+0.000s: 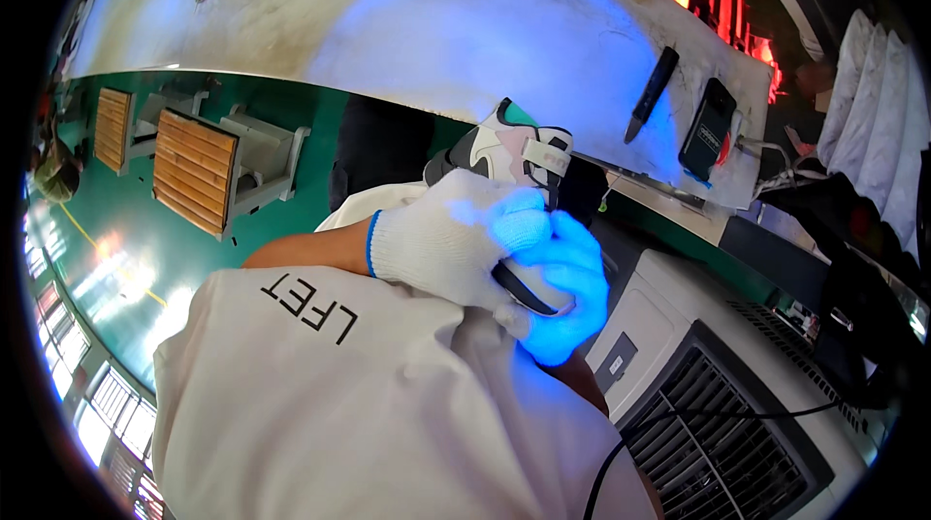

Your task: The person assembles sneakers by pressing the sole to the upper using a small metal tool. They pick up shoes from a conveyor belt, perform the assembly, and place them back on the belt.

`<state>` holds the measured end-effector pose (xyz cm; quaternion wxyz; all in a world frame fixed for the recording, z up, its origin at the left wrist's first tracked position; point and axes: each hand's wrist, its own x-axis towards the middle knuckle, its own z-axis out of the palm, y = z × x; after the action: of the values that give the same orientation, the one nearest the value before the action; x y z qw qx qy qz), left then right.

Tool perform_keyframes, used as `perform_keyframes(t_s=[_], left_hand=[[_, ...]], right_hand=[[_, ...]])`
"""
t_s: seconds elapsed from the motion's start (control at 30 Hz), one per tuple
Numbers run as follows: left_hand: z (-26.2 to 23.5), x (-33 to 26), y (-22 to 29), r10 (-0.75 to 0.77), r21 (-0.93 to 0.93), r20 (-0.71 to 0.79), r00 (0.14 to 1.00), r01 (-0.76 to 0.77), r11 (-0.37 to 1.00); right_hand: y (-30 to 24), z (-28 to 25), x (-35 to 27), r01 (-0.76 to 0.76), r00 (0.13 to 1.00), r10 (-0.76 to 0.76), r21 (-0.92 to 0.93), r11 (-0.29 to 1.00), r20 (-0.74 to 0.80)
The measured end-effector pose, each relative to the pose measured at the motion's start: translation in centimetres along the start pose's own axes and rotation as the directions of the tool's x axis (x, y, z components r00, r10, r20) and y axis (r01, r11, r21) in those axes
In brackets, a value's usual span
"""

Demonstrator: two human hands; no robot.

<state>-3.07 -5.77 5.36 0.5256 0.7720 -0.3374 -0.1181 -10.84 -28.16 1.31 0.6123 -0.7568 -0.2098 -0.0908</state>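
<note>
Status: a white, grey and black shoe (pixel 499 153) is being worked by hand, in front of the torso and by the near edge of the worktable (pixel 272 30). Whether the table edge is touched by it can't be told.

Left hand (pixel 444 232): white knit glove, fingers bent, shoe gripped across its side. Right hand (pixel 570 289): gloved too, lit strong blue, fingers curled around the lower end, where a dark curved band and a pale surface are exposed between the gloves. Whether that end belongs to the same shoe or to a second one is hidden by the gloves.

Step in hand, as judged: two-handed pressing or checking of the shoe, under the blue light. Which of the two can't be confirmed; the contact area is covered by fingers. No tool is seen in either glove. The slim black tool (pixel 652 93) is left lying on the table, near the phone (pixel 706 129).

Next move, as judged: firm support is needed from the left, with pressure spread evenly by the right along the band. For inspection, the fingers have to be shifted so the covered seam is exposed. Strap must not be snagged.
</note>
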Motion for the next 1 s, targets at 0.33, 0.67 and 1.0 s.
perform_keyframes(t_s=[0.33, 0.67, 1.0], left_hand=[[2.9, -0.1, -1.7, 0.131, 0.043, -0.096, 0.987, -0.127, 0.991], [2.0, 0.3, -1.7, 0.147, -0.019, -0.179, 0.973, -0.153, 0.988], [1.2, 0.6, -1.3, 0.109, -0.115, -0.248, 0.963, -0.141, 0.983]], right_hand=[[-4.2, -1.1, 0.2, -0.459, 0.888, 0.459, 0.015, 0.889, -0.017], [-4.2, -2.4, 2.9, -0.324, 0.942, 0.308, 0.12, 0.938, 0.134], [-2.3, -3.1, 4.1, -0.147, 0.976, 0.109, 0.198, 0.969, 0.19]])
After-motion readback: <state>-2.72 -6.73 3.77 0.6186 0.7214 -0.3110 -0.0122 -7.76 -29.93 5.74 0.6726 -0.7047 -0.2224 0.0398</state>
